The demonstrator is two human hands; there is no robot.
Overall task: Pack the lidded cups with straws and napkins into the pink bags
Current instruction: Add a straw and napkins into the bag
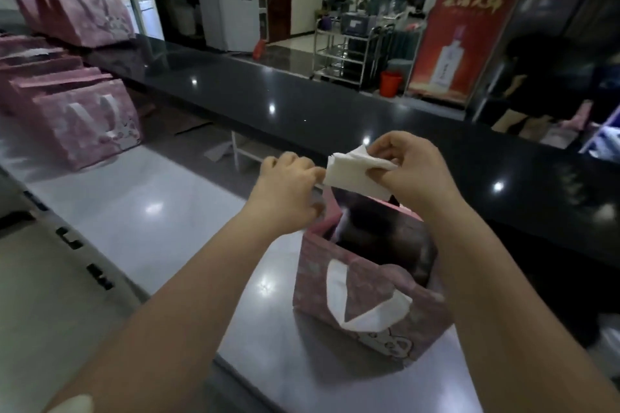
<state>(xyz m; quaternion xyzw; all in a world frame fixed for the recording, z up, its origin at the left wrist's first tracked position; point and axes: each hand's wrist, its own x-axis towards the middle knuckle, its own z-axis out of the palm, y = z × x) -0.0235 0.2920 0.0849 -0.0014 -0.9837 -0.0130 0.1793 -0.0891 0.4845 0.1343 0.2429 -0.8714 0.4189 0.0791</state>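
The right hand [414,171] pinches a napkin [357,174] directly above the open pink bag [365,298]; the left hand [288,191], closed, grips the bag's far rim.

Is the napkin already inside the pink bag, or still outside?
Outside. The right hand pinches the napkin above the open bag; the left hand touches its corner.

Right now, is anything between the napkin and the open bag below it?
Nothing visible blocks it. The napkin, pinched by the right hand, hangs just above the pink bag, whose mouth is open. The left hand grips the bag's far rim at the side. The inside is dark; its contents are unclear.
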